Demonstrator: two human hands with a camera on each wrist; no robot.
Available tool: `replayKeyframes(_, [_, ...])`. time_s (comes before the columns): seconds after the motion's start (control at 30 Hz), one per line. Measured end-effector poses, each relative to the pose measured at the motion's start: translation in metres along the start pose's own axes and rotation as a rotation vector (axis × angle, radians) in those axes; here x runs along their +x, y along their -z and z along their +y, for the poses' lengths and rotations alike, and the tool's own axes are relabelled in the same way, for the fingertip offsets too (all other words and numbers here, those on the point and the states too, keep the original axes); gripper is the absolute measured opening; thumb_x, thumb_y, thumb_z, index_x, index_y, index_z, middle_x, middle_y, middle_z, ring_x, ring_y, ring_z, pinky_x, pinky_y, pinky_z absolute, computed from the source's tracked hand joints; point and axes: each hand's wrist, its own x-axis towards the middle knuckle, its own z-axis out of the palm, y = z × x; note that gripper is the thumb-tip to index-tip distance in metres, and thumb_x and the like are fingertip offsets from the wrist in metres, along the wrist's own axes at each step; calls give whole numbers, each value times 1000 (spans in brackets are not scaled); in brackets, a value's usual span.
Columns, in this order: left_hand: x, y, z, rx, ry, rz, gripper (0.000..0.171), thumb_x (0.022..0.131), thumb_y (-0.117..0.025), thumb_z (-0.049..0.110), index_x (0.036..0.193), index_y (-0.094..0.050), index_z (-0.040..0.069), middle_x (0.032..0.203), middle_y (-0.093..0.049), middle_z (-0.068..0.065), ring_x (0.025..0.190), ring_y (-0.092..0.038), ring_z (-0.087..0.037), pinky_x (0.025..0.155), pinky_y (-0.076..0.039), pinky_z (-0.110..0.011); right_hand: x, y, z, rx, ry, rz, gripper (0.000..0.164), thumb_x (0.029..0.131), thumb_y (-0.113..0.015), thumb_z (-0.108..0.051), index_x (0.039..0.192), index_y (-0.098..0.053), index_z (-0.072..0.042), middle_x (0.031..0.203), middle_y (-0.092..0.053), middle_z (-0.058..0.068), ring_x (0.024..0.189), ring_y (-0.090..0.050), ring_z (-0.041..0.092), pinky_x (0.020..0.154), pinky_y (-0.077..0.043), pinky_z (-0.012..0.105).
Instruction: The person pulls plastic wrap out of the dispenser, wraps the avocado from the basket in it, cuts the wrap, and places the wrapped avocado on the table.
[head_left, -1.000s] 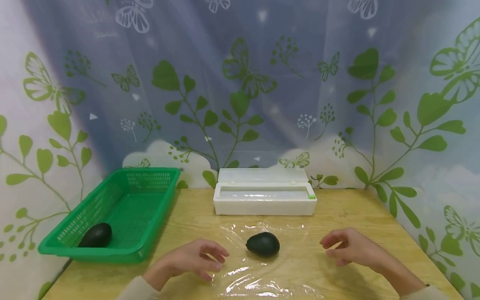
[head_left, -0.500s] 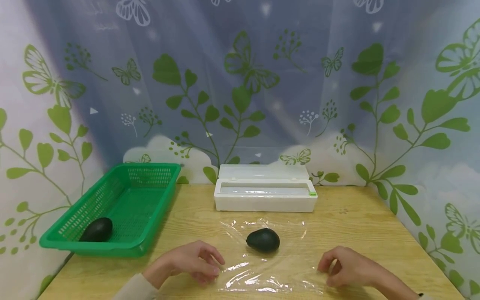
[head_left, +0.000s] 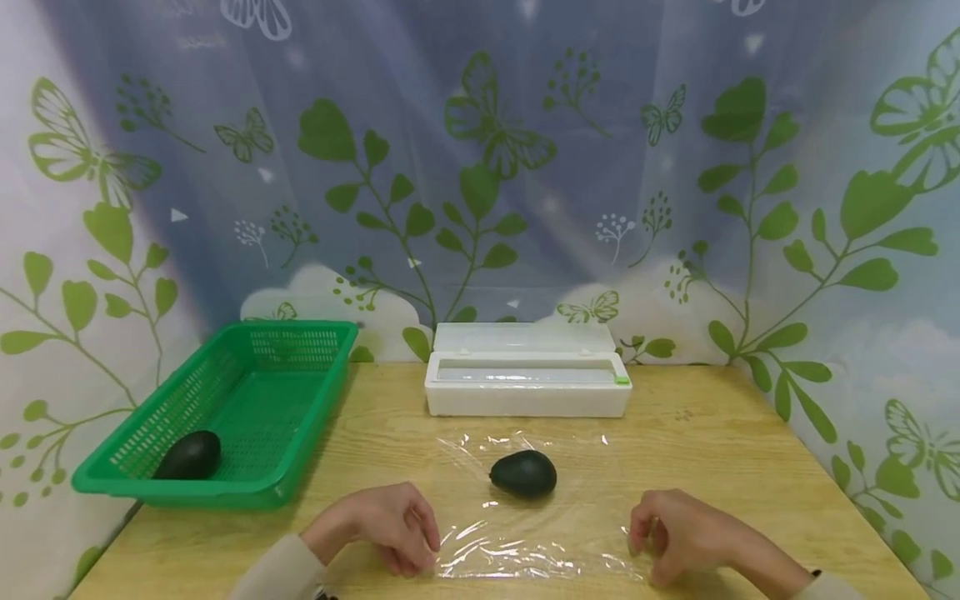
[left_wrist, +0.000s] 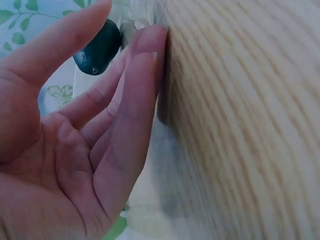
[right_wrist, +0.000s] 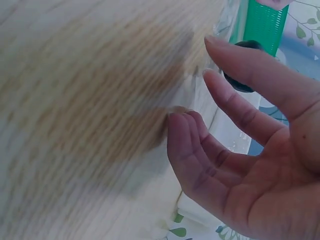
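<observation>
A dark green avocado (head_left: 523, 474) lies on a clear sheet of plastic wrap (head_left: 525, 533) spread over the wooden table. Beside the sheet's near left corner is my left hand (head_left: 392, 527); its fingers touch the tabletop, and its thumb stands apart from them in the left wrist view. My right hand (head_left: 678, 537) is at the near right corner, fingers loosely bent down to the table. A gap shows between its thumb and index fingertip (right_wrist: 207, 75) in the right wrist view. Whether either hand touches the film's edge is too faint to tell.
Behind the avocado stands a white plastic wrap dispenser (head_left: 528, 400) with its lid raised. On the left, a green basket (head_left: 277, 492) holds another dark avocado (head_left: 191, 456). A patterned curtain (head_left: 525, 208) closes off the back and sides.
Both hands have come down and nearer to the front corners of the plastic wrap. The right hand has moved slightly left. The avocado has stayed on the film.
</observation>
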Motion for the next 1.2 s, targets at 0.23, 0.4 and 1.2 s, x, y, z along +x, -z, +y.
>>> replayKeyframes(0.23, [0,-3,3,98,-23,-6,21,71,-88,-3,84,-72,5,59,-63,3,50,-55,-5,45,-47,-18,7,-4,1,-80,28,14,29,57,-83,0,76,-71,-18,80,-57,-8,70,-49,-1,60,-43,17])
replayKeyframes(0.4, [2,-5,6,151,-14,-5,20,68,-89,-3,78,-72,3,56,-60,3,47,-51,-5,44,-44,-18,9,-2,2,-64,15,-6,17,69,-83,-4,71,-71,-16,78,-56,-11,72,-47,-3,62,-41,17])
replayKeyframes(1.2, [3,5,9,172,-176,-87,17,73,-86,-2,81,-72,-7,59,-56,5,54,-45,-1,52,-36,-14,18,33,5,225,-78,-39,16,97,-68,-10,90,-70,4,71,-61,-4,60,-51,1,54,-45,18])
